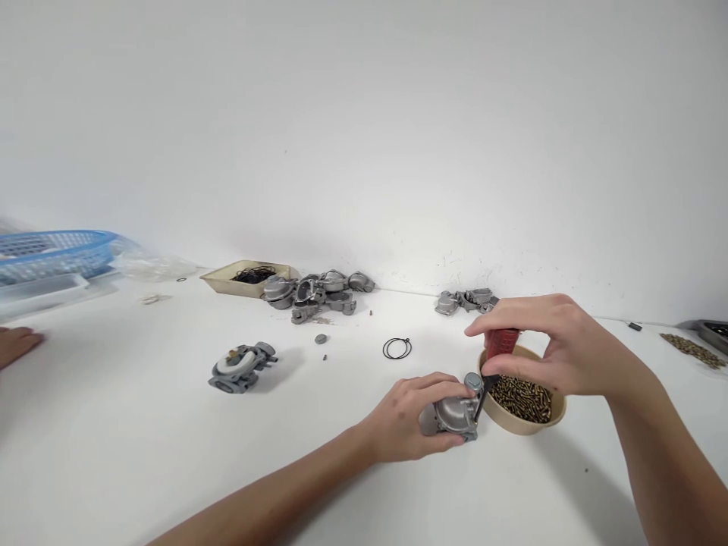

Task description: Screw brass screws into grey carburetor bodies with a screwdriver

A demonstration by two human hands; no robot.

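Observation:
My left hand (412, 417) is wrapped round a grey metal carburetor body (455, 414), which rests near the table's front. In my right hand (546, 345) is a screwdriver with a red handle (502, 343), gripped from above. Its dark shaft slants down to the right edge of the metal body; the tip is too small to make out clearly. Just behind and right of the body stands a round tan bowl (520, 426) full of brass-coloured screws (526, 398).
Another carburetor (239, 368) lies at left centre. Black rings (396, 348) lie mid-table. Metal bowls (327, 290) and a tray (227, 285) stand by the wall. A blue basket (85, 254) and another person's hand (17, 345) are far left; loose screws (691, 349) lie far right.

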